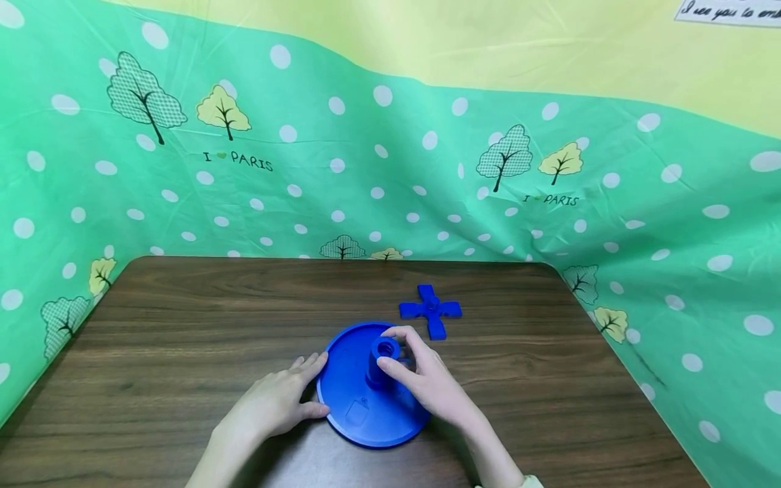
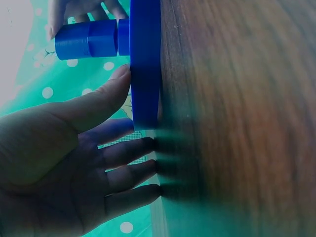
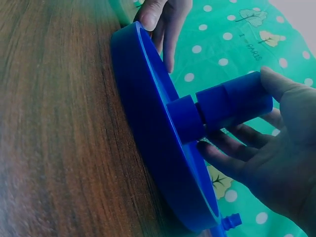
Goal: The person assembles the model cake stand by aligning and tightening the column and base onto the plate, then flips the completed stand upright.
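A round blue disc [image 1: 350, 352] with a raised rim lies flat on the wooden table. From its middle rises a short blue hub [image 3: 186, 118], and a hollow blue cylinder [image 3: 234, 99] stands upright over it, a thin gap showing between the two. My right hand [image 1: 430, 379] holds this cylinder, thumb on the near side and fingers round the far side. My left hand [image 1: 274, 400] rests at the disc's left edge, its thumb and index finger touching the rim. In the left wrist view the other fingers [image 2: 131, 173] are straight, with tips down at the tabletop.
Behind the disc, slightly right, a blue cross-shaped piece [image 1: 432, 310] lies on the wooden table [image 1: 213, 305]. A small peg on it [image 3: 231, 221] shows in the right wrist view. A green dotted cloth [image 1: 366, 176] with tree prints hangs round the table's back and sides.
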`<move>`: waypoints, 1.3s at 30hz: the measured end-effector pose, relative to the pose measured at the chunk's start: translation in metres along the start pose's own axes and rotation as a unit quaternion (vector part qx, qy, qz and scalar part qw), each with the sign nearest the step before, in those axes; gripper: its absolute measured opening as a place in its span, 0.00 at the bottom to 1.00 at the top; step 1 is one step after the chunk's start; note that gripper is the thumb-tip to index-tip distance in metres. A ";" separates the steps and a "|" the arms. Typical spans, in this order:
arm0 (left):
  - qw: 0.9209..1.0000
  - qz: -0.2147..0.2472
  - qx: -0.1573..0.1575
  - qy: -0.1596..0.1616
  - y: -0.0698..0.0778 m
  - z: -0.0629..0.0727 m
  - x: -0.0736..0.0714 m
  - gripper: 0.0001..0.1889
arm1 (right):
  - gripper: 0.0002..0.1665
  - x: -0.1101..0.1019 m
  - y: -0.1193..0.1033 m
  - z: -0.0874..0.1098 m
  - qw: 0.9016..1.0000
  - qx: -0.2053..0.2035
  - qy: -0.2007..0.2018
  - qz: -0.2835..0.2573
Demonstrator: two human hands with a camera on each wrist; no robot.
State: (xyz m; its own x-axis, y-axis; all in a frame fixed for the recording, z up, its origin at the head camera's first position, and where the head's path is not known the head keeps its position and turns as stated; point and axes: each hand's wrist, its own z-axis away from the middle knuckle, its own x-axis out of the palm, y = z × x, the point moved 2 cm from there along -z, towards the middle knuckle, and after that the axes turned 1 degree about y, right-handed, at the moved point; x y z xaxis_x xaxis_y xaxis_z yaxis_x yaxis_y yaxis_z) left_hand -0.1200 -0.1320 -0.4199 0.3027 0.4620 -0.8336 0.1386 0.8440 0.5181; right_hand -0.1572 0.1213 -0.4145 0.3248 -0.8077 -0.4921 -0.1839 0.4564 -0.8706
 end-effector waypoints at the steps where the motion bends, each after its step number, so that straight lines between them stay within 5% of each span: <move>1: 1.000 -0.001 0.000 0.000 0.000 0.000 0.000 0.45 | 0.26 0.000 0.000 0.000 1.000 0.001 0.000 -0.004; 14: 1.000 -0.001 0.003 0.002 0.001 -0.001 -0.001 0.45 | 0.26 -0.002 -0.001 0.000 0.998 -0.023 -0.054 -0.022; 27: 1.000 0.003 0.000 0.001 0.001 0.000 0.000 0.44 | 0.27 0.002 -0.001 0.001 1.000 0.000 0.001 -0.001; 39: 1.000 0.005 -0.003 -0.001 0.001 -0.001 0.000 0.45 | 0.27 -0.005 0.003 -0.002 0.996 -0.028 -0.067 -0.047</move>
State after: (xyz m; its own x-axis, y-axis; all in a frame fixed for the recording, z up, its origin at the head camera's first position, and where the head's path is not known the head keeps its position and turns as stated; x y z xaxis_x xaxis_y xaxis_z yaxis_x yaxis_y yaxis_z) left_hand -0.1204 -0.1311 -0.4191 0.3056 0.4696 -0.8283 0.1299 0.8412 0.5248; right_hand -0.1613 0.1258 -0.4149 0.4628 -0.7873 -0.4075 -0.1980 0.3563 -0.9132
